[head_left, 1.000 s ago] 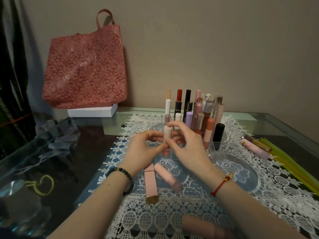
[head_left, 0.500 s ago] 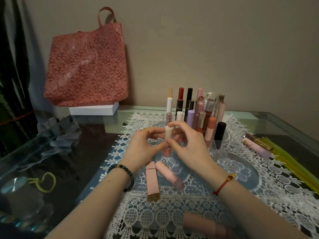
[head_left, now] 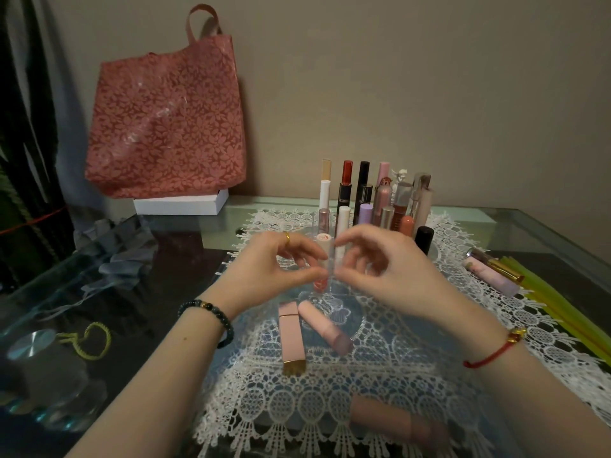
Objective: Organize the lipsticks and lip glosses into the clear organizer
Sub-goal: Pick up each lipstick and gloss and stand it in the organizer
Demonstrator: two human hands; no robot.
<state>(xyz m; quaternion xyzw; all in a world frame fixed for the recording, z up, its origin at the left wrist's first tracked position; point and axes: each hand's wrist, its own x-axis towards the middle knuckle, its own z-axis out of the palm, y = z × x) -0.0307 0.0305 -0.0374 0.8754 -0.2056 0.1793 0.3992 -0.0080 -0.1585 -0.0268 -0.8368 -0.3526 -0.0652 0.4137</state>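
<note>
A cream-capped lip gloss with a reddish base stands upright in the front-left slot of the clear organizer. Several other lipsticks and glosses stand in the slots behind it. My left hand is at the gloss's left side, thumb and fingertips curled against it. My right hand hovers just right of it, fingers loosely curled, with a small gap to the tube. On the lace mat lie a square pink lipstick, a round pink lipstick and a blurred pink tube.
Two more tubes, a pale pink one and a gold one, lie at the right by yellow strips. A red floral bag on a white box stands back left. A grey cloth and a yellow cord lie left.
The cream-capped gloss has gone down from between both hands into the organizer's front-left slot. My right hand has let go and drawn slightly right.
</note>
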